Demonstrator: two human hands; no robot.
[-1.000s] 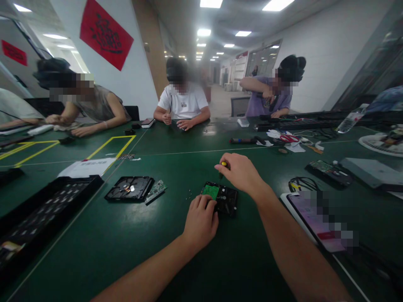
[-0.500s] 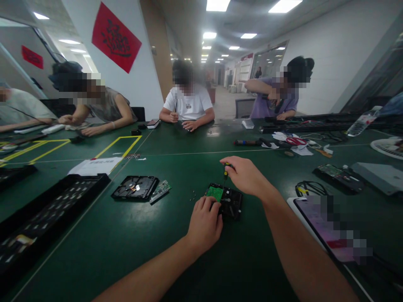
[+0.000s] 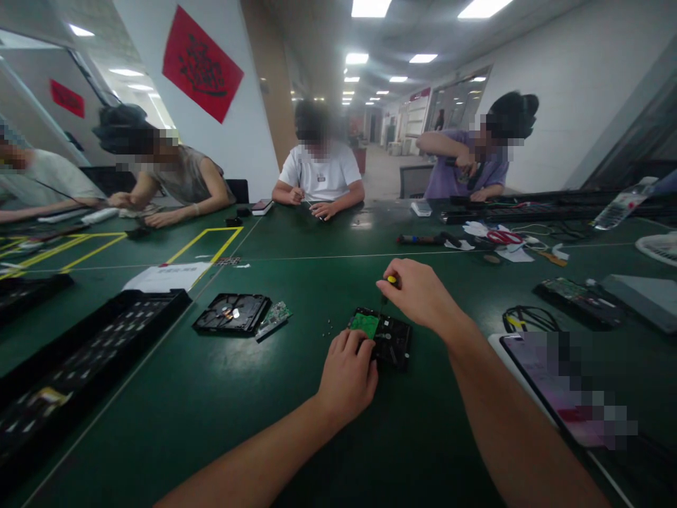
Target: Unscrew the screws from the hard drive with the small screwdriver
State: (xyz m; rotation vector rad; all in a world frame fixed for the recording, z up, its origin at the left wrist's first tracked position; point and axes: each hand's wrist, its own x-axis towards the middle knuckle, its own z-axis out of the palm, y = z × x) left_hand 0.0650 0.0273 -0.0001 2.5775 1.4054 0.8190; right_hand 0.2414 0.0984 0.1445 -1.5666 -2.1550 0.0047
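Note:
A black hard drive (image 3: 395,337) with a green circuit board (image 3: 364,324) on its left half lies flat on the table in front of me. My left hand (image 3: 350,367) grips its near left side, the fingertips resting at the board's lower edge. Above the drive, my right hand (image 3: 415,291) is closed around a screwdriver (image 3: 391,280) with a yellow-ended handle. Its shaft points down to the board's right edge; whether the tip sits in a screw is too small to tell. Several tiny screws (image 3: 328,329) lie left of the drive.
Left of me are an opened black drive casing (image 3: 231,314), a loose circuit board (image 3: 273,321) and a long black tray (image 3: 106,353). On the right lie a tablet-like device (image 3: 550,388), a coiled cable (image 3: 529,319) and another drive (image 3: 579,302). Co-workers sit across the table.
The fingers of my right hand have shifted on the screwdriver, curling over the handle so its yellow end shows. My left hand stays on the drive. The whole view has slid slightly.

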